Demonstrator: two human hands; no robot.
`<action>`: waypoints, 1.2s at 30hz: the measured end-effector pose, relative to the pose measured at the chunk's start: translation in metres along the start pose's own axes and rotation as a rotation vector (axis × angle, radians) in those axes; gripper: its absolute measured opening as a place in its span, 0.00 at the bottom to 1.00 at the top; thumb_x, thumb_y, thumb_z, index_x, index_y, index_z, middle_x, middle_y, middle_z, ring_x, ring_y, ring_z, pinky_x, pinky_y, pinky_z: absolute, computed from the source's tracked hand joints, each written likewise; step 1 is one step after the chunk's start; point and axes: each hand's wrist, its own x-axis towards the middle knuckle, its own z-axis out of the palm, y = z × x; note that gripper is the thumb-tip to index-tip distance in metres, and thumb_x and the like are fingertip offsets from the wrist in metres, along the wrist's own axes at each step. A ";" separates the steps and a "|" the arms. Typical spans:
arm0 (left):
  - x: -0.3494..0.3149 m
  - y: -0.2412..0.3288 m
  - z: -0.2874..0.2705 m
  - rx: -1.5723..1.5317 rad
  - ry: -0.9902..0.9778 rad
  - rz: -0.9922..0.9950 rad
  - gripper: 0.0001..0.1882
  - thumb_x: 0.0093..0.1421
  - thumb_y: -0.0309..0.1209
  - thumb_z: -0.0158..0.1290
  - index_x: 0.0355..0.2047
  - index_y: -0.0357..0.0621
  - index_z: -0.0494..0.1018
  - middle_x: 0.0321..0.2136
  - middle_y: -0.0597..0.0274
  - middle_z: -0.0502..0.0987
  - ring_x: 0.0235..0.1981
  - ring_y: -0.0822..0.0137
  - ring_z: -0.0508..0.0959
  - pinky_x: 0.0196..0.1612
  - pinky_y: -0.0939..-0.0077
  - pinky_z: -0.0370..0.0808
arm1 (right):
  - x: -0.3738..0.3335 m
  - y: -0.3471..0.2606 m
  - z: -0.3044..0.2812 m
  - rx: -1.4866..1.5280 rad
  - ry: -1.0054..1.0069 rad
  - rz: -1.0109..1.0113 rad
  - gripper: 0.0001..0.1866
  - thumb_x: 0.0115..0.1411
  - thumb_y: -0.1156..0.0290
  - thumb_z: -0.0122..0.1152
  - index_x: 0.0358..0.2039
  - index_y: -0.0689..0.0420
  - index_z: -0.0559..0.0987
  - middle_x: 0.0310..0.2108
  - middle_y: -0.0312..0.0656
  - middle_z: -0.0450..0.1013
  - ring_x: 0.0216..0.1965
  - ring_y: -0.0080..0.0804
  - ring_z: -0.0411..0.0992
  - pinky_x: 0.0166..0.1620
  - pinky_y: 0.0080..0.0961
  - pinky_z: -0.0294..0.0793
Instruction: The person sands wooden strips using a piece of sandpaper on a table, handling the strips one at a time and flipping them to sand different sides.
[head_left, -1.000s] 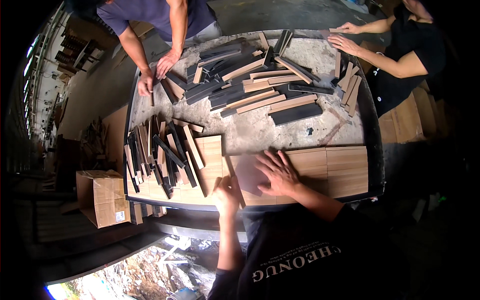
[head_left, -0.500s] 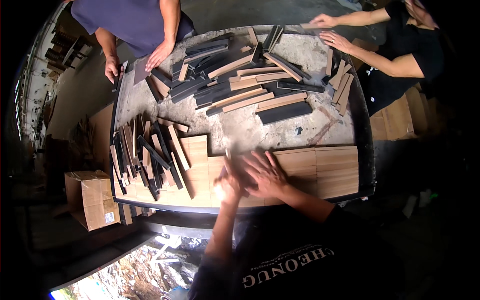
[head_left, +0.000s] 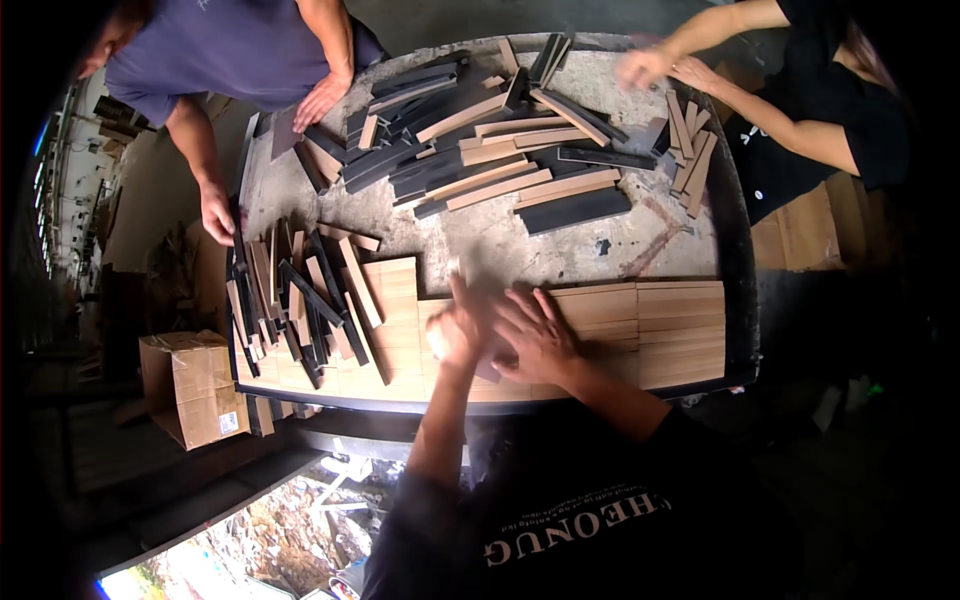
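Observation:
My left hand (head_left: 456, 330) is closed at the front of the table, over the row of wood strips. A blurred patch in the picture covers its fingertips, so what it grips does not show. Beside it my right hand (head_left: 537, 338) lies flat with its fingers spread. Between and under the hands a dark brownish sheet (head_left: 487, 368) shows in part. Pale wood strips (head_left: 682, 335) lie side by side along the near edge, forming a flat surface under both hands.
Loose black and pale strips (head_left: 300, 300) are heaped at the left; another pile (head_left: 500, 150) lies farther back. At the far left a co-worker's hand (head_left: 218, 215) touches a dark strip; another co-worker's hands (head_left: 690, 75) are at the far right. A cardboard box (head_left: 190, 390) stands left of the table.
The left co-worker's hand has come nearer along the table's left edge. At the far right, the co-worker's hands have drawn together. My hands stay nearly in place; the view has shifted slightly.

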 end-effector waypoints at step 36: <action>-0.047 0.019 -0.099 -2.101 0.009 -0.182 0.20 0.64 0.33 0.47 0.55 0.41 0.63 0.26 0.71 0.70 0.26 0.77 0.67 0.31 0.83 0.65 | -0.004 0.002 -0.010 0.310 0.226 -0.105 0.29 0.51 0.57 0.61 0.54 0.48 0.68 0.60 0.39 0.61 0.63 0.46 0.55 0.60 0.62 0.46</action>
